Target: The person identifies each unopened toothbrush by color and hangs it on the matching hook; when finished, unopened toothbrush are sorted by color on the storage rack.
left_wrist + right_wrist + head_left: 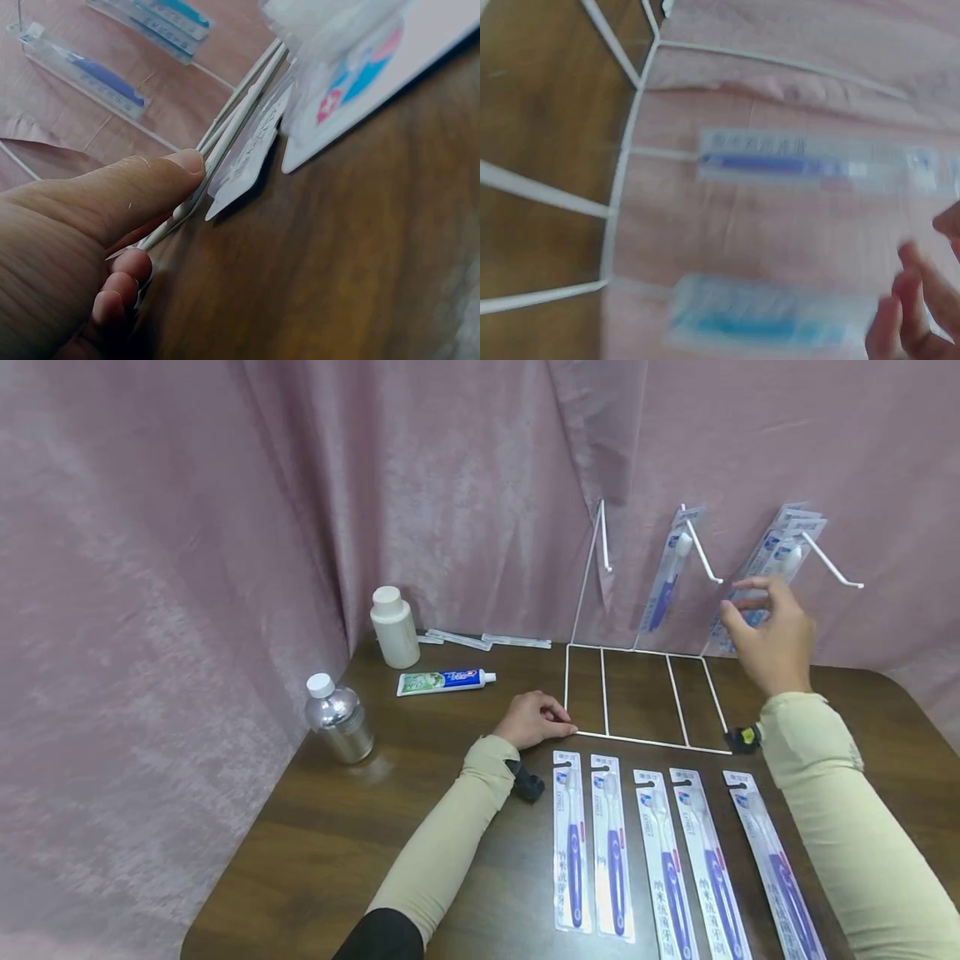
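The front left corner of a white wire display rack is pinched by my left hand. In the left wrist view, the thumb lies over the wire with the other fingers curled beneath. My right hand is raised with bent, parted fingers in front of packaged toothbrushes on the right hook. Nothing shows between its fingers in the right wrist view. One packaged purple toothbrush hangs from the middle hook; the left hook carries none.
Several packaged purple toothbrushes lie in a row before the rack. To the left are a toothpaste tube, a white bottle and a silvery bottle. Slim clear packets lie along the pink curtain behind the table.
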Tool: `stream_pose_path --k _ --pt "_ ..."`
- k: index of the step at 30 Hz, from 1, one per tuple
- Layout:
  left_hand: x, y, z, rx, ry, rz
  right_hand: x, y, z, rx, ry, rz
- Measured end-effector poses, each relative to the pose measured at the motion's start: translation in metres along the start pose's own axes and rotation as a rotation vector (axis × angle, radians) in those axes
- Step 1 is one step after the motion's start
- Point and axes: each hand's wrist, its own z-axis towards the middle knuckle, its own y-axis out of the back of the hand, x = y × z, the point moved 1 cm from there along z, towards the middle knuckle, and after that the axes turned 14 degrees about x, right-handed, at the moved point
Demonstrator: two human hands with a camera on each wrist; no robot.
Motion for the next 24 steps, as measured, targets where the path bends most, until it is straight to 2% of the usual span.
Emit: stream_pose_path --k 3,7,9,11,13,15,17,20,22,24 --pt "0.003 0.001 0.000 -0.012 0.004 0.003 -0.035 0.020 -0.038 0.143 -0.060 0.189" --pt "0.002 0.005 -0.002 -0.030 0.008 -0.012 -0.086 0.038 -0.092 0.357 -0.197 0.509" --pt "0.001 0.006 -0.002 -0.034 0.005 -0.014 -0.107 0.043 -0.116 0.391 -0.229 0.646" --pt "0.000 0.006 -0.002 -0.033 0.002 -0.010 -0.123 0.046 -0.136 0.376 -0.240 0.762" --pt "-0.001 0.005 -0.001 -0.029 -0.001 -0.007 -0.133 0.049 -0.152 0.355 -0.240 0.819" --pt "-0.001 0.002 0.002 -0.023 -0.004 -0.005 -0.139 0.052 -0.163 0.351 -0.249 0.803" --pt "-0.002 -0.002 0.003 -0.017 -0.004 -0.013 -0.141 0.055 -0.170 0.382 -0.273 0.715" --pt "-0.003 -0.004 0.004 -0.010 -0.007 -0.018 -0.140 0.056 -0.176 0.490 -0.284 0.435" --pt "-0.003 -0.004 0.002 -0.010 0.005 -0.017 -0.138 0.054 -0.180 0.576 -0.245 0.247" --pt "-0.003 -0.004 0.001 -0.009 0.013 -0.016 -0.136 0.050 -0.184 0.641 -0.180 0.105"
